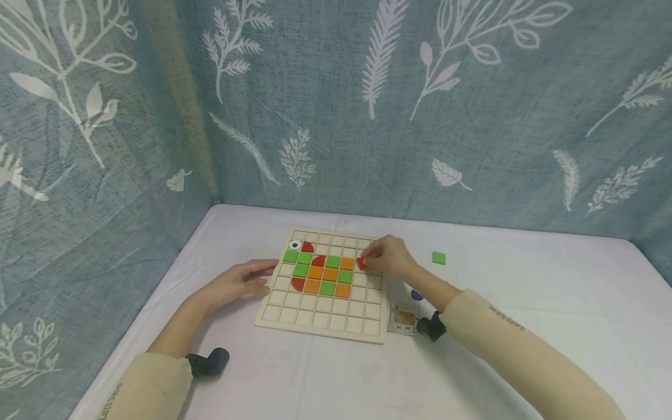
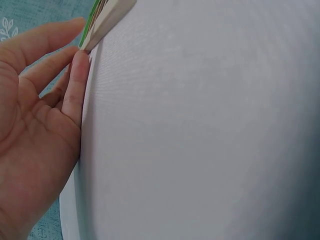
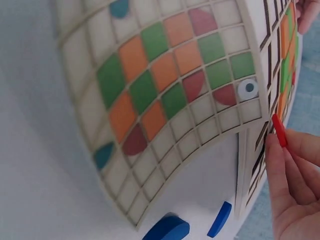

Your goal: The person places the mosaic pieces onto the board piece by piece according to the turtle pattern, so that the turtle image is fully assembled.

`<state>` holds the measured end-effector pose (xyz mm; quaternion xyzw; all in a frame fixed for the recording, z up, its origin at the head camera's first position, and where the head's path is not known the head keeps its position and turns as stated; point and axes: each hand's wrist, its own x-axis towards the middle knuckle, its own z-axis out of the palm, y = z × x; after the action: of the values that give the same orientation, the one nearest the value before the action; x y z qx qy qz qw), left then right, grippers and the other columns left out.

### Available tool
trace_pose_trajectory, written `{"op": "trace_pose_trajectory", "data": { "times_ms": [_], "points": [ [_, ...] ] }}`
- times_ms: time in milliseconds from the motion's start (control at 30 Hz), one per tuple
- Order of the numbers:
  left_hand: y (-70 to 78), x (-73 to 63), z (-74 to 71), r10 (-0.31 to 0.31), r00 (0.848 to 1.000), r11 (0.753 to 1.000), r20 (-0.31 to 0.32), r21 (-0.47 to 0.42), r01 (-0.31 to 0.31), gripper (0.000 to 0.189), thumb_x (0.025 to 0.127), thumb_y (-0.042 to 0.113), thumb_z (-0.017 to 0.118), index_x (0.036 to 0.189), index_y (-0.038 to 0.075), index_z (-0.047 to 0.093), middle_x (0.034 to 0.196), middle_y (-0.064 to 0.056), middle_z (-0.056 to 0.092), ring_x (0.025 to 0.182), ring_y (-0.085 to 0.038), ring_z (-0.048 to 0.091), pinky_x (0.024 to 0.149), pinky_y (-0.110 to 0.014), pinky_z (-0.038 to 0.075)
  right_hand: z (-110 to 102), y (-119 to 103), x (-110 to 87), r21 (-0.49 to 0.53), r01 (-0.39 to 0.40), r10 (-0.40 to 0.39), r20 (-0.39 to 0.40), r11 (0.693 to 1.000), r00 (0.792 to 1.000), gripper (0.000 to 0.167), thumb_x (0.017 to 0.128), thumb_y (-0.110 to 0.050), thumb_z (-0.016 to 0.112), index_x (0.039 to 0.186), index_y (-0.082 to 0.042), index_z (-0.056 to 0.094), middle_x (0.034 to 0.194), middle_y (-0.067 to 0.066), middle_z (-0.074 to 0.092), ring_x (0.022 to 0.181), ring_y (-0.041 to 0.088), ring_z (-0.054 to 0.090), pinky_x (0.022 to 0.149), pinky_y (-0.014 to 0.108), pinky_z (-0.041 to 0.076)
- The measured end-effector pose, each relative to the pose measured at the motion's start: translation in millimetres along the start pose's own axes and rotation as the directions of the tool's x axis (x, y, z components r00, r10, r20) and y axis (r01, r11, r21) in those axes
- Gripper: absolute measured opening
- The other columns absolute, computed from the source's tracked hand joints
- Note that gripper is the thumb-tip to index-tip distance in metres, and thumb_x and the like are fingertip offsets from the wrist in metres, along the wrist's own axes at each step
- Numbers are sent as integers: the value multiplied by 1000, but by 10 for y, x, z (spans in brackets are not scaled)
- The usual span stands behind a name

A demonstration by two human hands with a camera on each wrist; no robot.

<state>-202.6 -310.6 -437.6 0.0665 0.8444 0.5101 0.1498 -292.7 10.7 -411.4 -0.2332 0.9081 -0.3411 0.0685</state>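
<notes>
A pale wooden grid board (image 1: 319, 328) lies on the white table, with green, orange and red tiles and a round eye tile (image 1: 296, 245) in its cells. My right hand (image 1: 389, 258) pinches a red tile (image 3: 279, 131) between thumb and fingertips at the board's upper right, beside an orange tile (image 1: 347, 264). Whether the red tile touches the board is unclear. At the left edge of the board, my left hand (image 1: 233, 284) rests with loosely extended fingers; the left wrist view shows its fingertips against the board's corner (image 2: 111, 22).
A pattern card (image 3: 90, 107) with a similar coloured figure lies right of the board, under my right forearm. Near it are blue pieces (image 3: 219, 220). One green tile (image 1: 439, 258) sits farther right. A patterned blue-green cloth (image 1: 336, 146) hangs behind the table.
</notes>
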Motion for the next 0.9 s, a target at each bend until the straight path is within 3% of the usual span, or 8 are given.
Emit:
{"op": "trace_pose_trajectory", "data": {
  "times_ms": [367, 700, 900],
  "points": [
    [-3, 6, -2, -12, 1000, 1000, -5, 6, 12, 64, 84, 18, 64, 141, 5, 37, 143, -18, 35, 129, -35, 38, 105, -45, 38, 54, -21, -10, -95, 36, -39, -40, 995, 998, 6, 79, -9, 71, 76, -5, 71, 72, 4, 70, 63, 13, 62, 58, 22, 52],
    [-6, 13, -5, -28, 1000, 999, -11, 19, 28, 64, 84, 19, 64, 141, 7, 38, 143, -17, 37, 129, -34, 38, 106, -46, 37, -35, 64, -54, -57, 18, -15, 48, 998, 999, 17, 76, -12, 73, 89, -1, 72, 83, 8, 71, 76, 18, 66, 65, 27, 56],
    [8, 3, -2, -16, 1000, 1000, -5, 12, 16, 64, 84, 18, 63, 141, 5, 37, 142, -18, 36, 129, -35, 39, 105, -45, 38, -16, 76, -55, -68, 22, -18, 52, 997, 998, 13, 75, -10, 74, 84, -1, 73, 79, 7, 71, 72, 16, 64, 65, 25, 56]
  ]
}}
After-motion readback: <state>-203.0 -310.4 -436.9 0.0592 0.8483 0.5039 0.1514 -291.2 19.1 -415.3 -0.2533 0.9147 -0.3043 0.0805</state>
